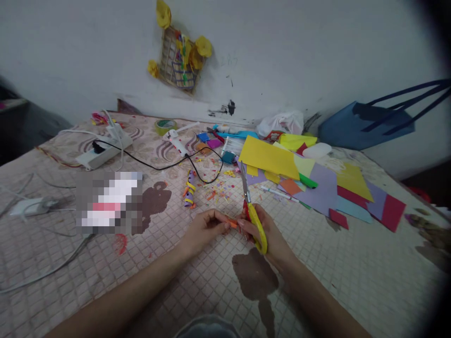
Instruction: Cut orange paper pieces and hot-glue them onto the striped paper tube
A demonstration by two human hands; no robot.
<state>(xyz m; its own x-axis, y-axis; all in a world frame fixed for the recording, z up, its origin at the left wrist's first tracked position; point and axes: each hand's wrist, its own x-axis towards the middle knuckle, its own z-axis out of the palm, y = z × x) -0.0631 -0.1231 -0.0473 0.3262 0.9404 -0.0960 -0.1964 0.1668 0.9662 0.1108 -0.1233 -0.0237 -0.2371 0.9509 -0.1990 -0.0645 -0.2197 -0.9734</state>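
Observation:
My left hand (206,227) and my right hand (269,232) meet over the patterned bedcover. Both pinch a small orange paper strip (231,223) between their fingertips. My right hand also carries yellow-and-red scissors (252,211), hooked on its fingers, blades closed and pointing away from me toward the paper pile. A curled strip of purple, yellow and orange paper (189,190) lies just beyond my left hand, with paper scraps (220,188) scattered around it.
Coloured paper sheets (317,180) spread at the right. A white power strip (104,152) with a black cable sits at far left, a charger (30,206) nearer. Green tape (165,126), glue and pens line the wall. A blue bag (366,124) leans at the far right.

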